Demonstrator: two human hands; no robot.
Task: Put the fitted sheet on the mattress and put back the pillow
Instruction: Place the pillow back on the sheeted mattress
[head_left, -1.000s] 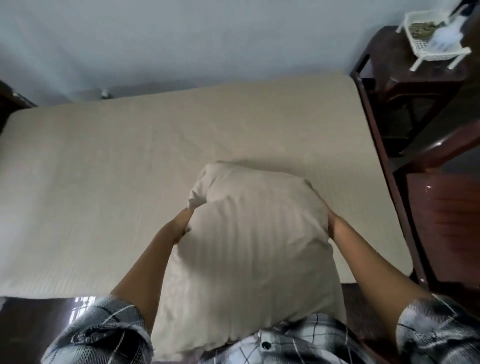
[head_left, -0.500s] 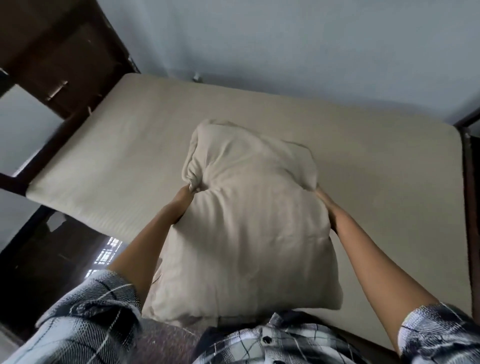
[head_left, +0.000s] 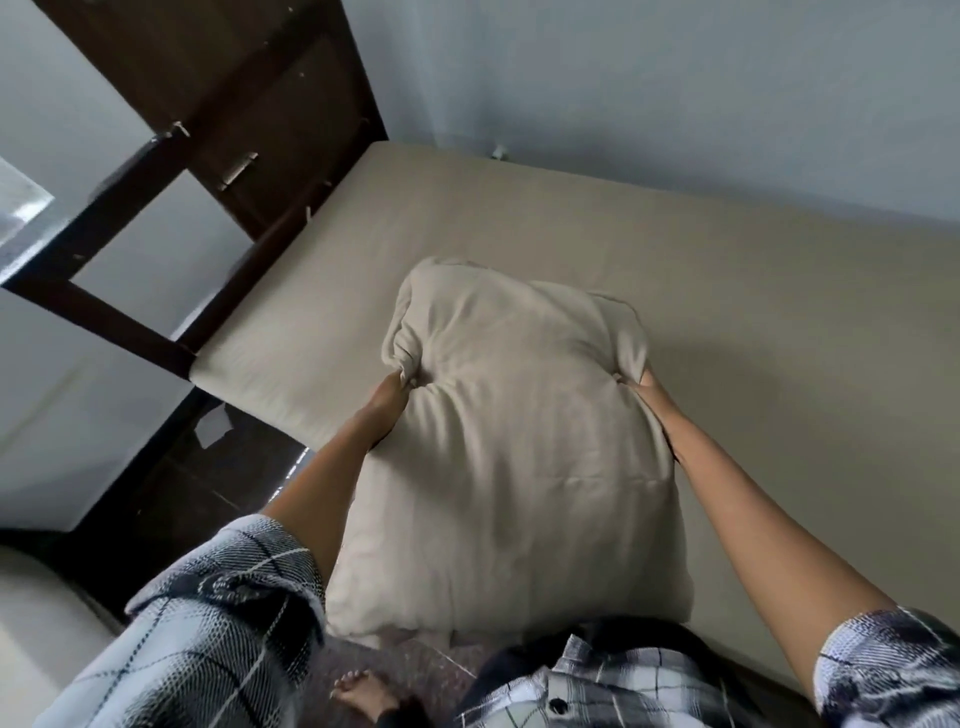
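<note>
— What do we see, left to right?
— Dark bed frame (head_left: 130, 322), pale wall (head_left: 675, 78). Our left hand (head_left: 387, 402) and right hand (head_left: 647, 397) pinch the pillow (head_left: 514, 447) above the sheeted mattress (head_left: 753, 291), near its front edge.

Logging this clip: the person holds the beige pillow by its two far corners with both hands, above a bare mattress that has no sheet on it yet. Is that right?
Not quite. The head view shows the beige fitted sheet already stretched smooth over the mattress, not bare. The rest stands: the left hand and the right hand each grip a far corner of the beige pillow above the bed.
</note>
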